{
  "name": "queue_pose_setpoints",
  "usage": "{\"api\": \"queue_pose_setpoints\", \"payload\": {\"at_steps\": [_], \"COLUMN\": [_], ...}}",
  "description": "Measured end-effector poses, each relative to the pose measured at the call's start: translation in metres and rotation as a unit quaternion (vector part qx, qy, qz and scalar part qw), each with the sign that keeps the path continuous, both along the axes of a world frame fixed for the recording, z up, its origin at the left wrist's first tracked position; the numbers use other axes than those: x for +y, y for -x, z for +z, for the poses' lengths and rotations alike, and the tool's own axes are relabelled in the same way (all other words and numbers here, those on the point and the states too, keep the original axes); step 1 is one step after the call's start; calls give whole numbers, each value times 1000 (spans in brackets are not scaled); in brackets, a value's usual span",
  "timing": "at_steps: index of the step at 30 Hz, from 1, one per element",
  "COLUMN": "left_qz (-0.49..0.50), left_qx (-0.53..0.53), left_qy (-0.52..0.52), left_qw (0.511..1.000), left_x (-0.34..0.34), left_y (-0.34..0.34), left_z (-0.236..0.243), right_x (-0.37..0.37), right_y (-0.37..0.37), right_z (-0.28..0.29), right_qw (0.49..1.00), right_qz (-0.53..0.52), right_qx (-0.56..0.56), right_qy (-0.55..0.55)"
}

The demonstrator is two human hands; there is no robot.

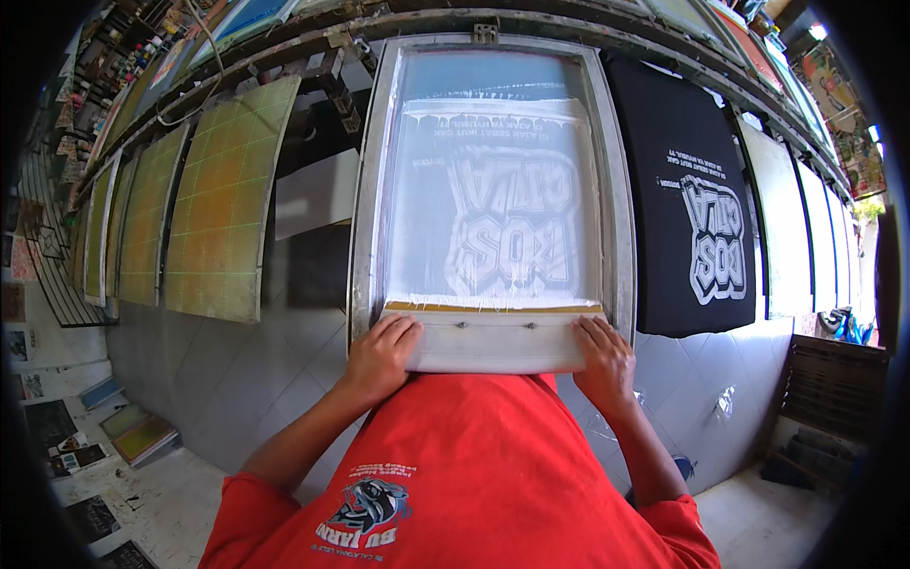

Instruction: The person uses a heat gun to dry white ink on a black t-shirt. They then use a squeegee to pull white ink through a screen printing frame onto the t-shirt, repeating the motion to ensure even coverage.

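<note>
A wide white squeegee (498, 343) with a yellowish-brown blade lies across the near end of a screen printing frame (619, 213). My left hand (383, 355) grips its left end, and my right hand (606, 362) is closed on the right end, fingers curled over the top. Beyond the blade, the mesh (427, 228) is coated with white ink, and large block lettering shows faintly through it. A band of thicker white ink (493, 109) crosses the far part of the mesh. What lies under the screen is mostly hidden.
To the right, a black T-shirt (678, 119) with a white print lies on a board. Further right are pale boards (779, 218). Several yellow-green gridded boards (230, 199) stand out at left. A metal hinge clamp (485, 33) holds the frame's far edge. Tiled floor (227, 365) shows below.
</note>
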State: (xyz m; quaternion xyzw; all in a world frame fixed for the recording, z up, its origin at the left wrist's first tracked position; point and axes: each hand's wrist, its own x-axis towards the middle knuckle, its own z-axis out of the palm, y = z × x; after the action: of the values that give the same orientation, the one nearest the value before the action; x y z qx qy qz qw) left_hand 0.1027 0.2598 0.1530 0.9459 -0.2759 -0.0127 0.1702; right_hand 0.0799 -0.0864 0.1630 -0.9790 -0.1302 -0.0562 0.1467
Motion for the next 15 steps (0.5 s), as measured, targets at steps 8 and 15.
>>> {"api": "queue_pose_setpoints", "payload": {"at_steps": [8, 15], "left_qz": [1, 9], "left_qx": [-14, -28], "left_qy": [-8, -31], "left_qw": [1000, 999], "left_x": [-9, -13], "left_y": [-72, -145], "left_z": [-2, -14], "right_x": [-9, -18], "right_y": [-68, -142], "right_z": [-11, -17], "right_qw": [999, 998], "right_qz": [21, 37], "right_qx": [-32, -32], "right_qy": [19, 47]}}
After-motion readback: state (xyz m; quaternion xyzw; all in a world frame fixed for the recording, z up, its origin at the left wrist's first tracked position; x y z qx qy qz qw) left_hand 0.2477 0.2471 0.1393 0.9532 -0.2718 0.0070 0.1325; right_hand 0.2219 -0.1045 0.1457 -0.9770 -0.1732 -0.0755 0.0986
